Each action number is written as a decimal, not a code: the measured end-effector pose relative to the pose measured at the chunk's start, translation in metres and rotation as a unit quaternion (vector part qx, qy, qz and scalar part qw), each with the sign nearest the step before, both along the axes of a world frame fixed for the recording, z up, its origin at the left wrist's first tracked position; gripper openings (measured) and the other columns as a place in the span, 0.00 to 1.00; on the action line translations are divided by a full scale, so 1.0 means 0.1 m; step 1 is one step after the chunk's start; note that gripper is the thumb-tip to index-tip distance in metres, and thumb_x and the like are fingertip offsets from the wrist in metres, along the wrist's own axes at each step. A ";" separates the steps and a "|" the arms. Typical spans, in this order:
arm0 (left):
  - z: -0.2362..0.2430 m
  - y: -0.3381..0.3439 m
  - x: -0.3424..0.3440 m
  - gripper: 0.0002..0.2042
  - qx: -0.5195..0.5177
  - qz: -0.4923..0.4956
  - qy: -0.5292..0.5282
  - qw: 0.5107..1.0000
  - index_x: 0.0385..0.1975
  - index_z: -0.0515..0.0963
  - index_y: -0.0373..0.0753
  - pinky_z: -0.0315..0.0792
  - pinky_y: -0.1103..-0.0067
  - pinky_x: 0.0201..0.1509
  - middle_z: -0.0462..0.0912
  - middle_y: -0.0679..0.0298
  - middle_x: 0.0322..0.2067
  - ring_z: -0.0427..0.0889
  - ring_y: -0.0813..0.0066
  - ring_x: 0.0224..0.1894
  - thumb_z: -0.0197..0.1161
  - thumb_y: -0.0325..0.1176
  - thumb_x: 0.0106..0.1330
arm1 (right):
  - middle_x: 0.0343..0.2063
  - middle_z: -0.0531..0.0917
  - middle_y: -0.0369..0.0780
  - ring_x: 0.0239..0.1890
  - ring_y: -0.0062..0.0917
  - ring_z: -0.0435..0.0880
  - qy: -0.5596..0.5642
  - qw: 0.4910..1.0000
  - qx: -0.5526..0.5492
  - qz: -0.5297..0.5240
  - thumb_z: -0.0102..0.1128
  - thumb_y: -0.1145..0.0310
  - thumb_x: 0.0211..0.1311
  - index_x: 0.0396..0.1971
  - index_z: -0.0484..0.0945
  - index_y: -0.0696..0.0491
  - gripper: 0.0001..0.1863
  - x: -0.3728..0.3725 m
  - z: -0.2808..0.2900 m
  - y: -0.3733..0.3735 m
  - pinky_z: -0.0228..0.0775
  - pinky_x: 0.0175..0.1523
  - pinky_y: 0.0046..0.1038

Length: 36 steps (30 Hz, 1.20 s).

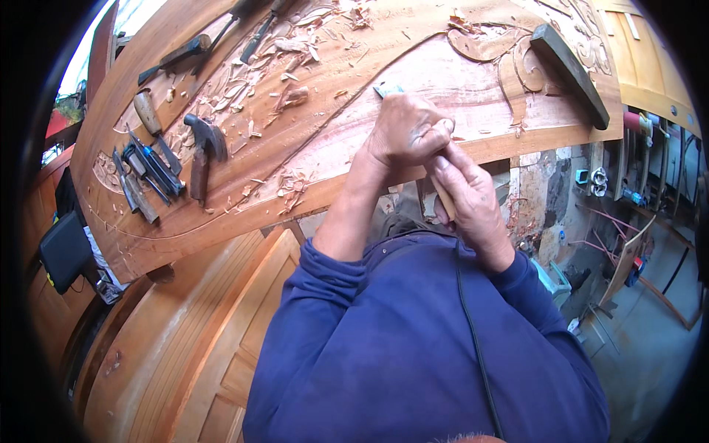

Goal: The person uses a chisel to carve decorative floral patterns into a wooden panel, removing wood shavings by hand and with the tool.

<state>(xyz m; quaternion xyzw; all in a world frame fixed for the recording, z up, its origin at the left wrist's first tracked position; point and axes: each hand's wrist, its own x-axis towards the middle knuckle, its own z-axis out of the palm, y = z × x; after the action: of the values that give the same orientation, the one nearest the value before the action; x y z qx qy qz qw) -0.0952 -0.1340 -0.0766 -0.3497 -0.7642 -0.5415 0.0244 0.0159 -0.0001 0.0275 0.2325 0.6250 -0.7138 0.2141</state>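
A chisel with a wooden handle (444, 201) and a flat metal blade (387, 89) slants across the near edge of a carved wooden panel (310, 96). My left hand (410, 127) is closed around its front part, close to the blade, and hides the middle of the tool. Lower down, my right hand (471, 193) wraps the handle, just off the panel's edge. The blade's tip lies at a pale, freshly cut strip of wood. Beyond it, raised scroll carving (517, 63) stands out from the surface.
A claw hammer (201, 148) and a cluster of carving tools (148, 173) lie left among wood shavings (221, 96). A dark wooden bar (569, 74) rests at the right end. Panelled wooden doors (229, 354) stand below left; a black flat device (65, 251) is clamped at the left corner.
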 end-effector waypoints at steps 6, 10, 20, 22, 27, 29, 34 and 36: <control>-0.06 0.13 -0.07 0.18 -0.020 0.015 -0.048 0.999 0.17 0.81 0.47 0.73 0.61 0.25 0.81 0.55 0.17 0.81 0.53 0.19 0.55 0.47 0.66 | 0.43 0.87 0.37 0.29 0.12 0.80 -0.006 0.999 -0.001 0.037 0.55 0.67 0.81 0.72 0.73 0.58 0.25 -0.11 -0.08 0.30 0.69 0.29 0.17; -0.17 0.30 -0.09 0.22 -0.065 0.059 0.026 0.996 0.20 0.85 0.47 0.78 0.61 0.29 0.85 0.54 0.22 0.86 0.52 0.25 0.51 0.52 0.66 | 0.35 0.85 0.34 0.19 0.12 0.75 0.046 0.995 -0.016 0.082 0.55 0.62 0.81 0.71 0.74 0.56 0.25 -0.16 -0.22 0.52 0.63 0.20 0.17; -0.08 0.04 0.29 0.10 -0.116 0.039 0.242 0.962 0.26 0.78 0.44 0.74 0.63 0.27 0.82 0.61 0.21 0.86 0.55 0.27 0.70 0.40 0.50 | 0.54 0.83 0.46 0.45 0.28 0.84 0.107 0.989 0.011 0.100 0.52 0.68 0.81 0.64 0.77 0.61 0.20 0.35 -0.28 0.25 0.76 0.47 0.27; -0.07 0.05 0.17 0.08 -0.055 0.056 0.271 0.959 0.26 0.80 0.44 0.74 0.63 0.29 0.84 0.60 0.22 0.86 0.54 0.28 0.70 0.38 0.50 | 0.34 0.82 0.33 0.20 0.14 0.73 0.108 0.982 -0.127 0.084 0.52 0.63 0.81 0.68 0.74 0.55 0.22 0.22 -0.28 0.25 0.61 0.22 0.18; -0.30 0.02 0.01 0.07 -0.079 0.093 0.252 0.960 0.25 0.82 0.44 0.74 0.64 0.30 0.83 0.59 0.21 0.86 0.56 0.27 0.65 0.40 0.54 | 0.33 0.82 0.33 0.20 0.14 0.73 0.085 0.987 -0.110 0.079 0.52 0.61 0.82 0.72 0.71 0.54 0.25 0.10 -0.19 0.19 0.62 0.21 0.19; -0.31 0.07 0.00 0.07 -0.054 0.080 0.252 0.963 0.31 0.81 0.47 0.75 0.64 0.29 0.84 0.63 0.23 0.87 0.58 0.28 0.68 0.39 0.54 | 0.29 0.79 0.33 0.18 0.15 0.73 0.075 0.988 -0.100 0.085 0.52 0.61 0.83 0.74 0.69 0.54 0.26 0.08 -0.16 0.25 0.61 0.20 0.19; -0.25 0.12 -0.02 0.07 -0.040 0.077 0.227 0.970 0.28 0.83 0.47 0.75 0.64 0.27 0.84 0.63 0.21 0.86 0.59 0.25 0.66 0.42 0.60 | 0.29 0.80 0.34 0.16 0.13 0.71 0.025 0.999 -0.022 0.040 0.55 0.61 0.82 0.75 0.69 0.54 0.27 0.02 -0.09 0.23 0.58 0.18 0.18; -0.28 0.16 -0.09 0.07 -0.042 0.084 0.247 0.964 0.32 0.82 0.50 0.73 0.64 0.23 0.84 0.64 0.21 0.86 0.61 0.24 0.65 0.44 0.65 | 0.30 0.81 0.34 0.17 0.12 0.72 -0.001 0.998 -0.032 0.050 0.59 0.59 0.80 0.74 0.71 0.53 0.28 -0.10 -0.09 0.34 0.59 0.18 0.17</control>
<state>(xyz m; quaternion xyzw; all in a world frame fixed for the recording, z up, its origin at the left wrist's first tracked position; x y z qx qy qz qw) -0.1037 -0.1177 -0.1048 -0.4082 -0.7829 -0.4017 0.2432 0.0060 0.0336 0.0183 0.1946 0.6128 -0.7213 0.2576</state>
